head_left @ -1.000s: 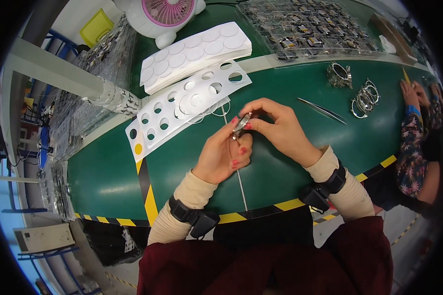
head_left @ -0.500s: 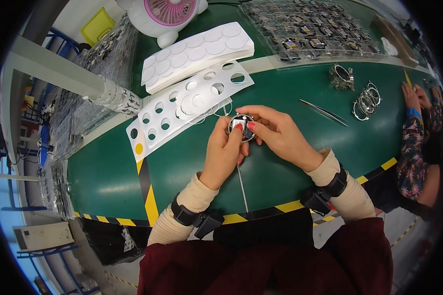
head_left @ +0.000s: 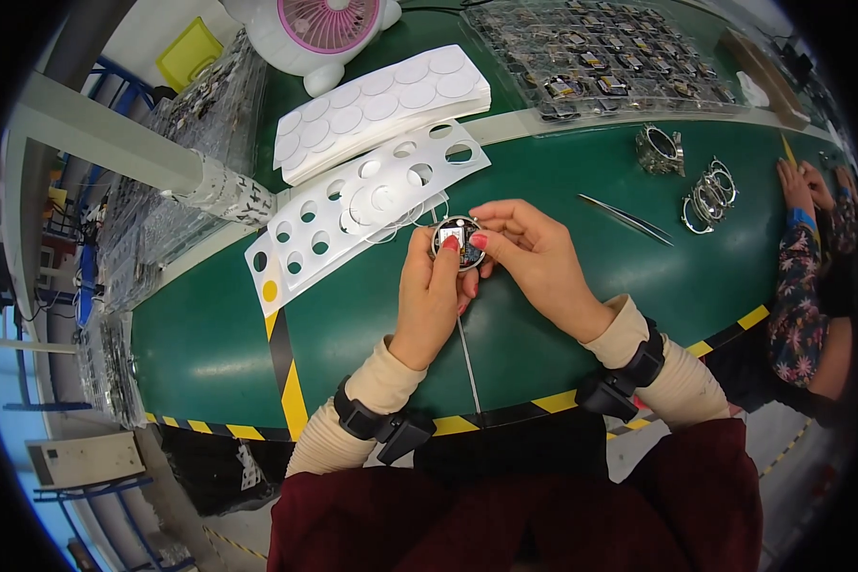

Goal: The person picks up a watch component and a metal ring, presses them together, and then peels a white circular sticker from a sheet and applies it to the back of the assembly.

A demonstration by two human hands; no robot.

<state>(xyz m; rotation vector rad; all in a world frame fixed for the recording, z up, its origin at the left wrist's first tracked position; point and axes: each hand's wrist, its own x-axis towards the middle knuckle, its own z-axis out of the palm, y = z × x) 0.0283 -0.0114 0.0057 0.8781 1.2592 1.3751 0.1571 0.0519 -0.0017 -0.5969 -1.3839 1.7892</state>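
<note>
Over the green table, a round silver watch case (head_left: 469,253) lies with its inner side up, showing a dark circuit board and a small white part. My left hand (head_left: 426,297) is closed round its left side and underside, the thumb pressing on the parts inside. From the right, my right hand (head_left: 543,265) pinches the rim between thumb and curled fingers; the tips behind the case are partly hidden. Tweezers (head_left: 627,219) lie to the right. Farther right are metal watch cases with bands, one standing (head_left: 660,151) and a group (head_left: 710,197) beside it.
Beyond my hands are a punched white sticker sheet (head_left: 305,250) and a stack of round-label sheets (head_left: 381,105). A white-and-pink fan (head_left: 329,24) and clear trays of watch parts (head_left: 610,71) stand behind. A post (head_left: 114,133) rises at left; another person's hands (head_left: 799,186) are at far right.
The watch case has tilted and shifted slightly left, showing more of its inside. My right hand's fingers have lifted a little, its thumb still at the rim.
</note>
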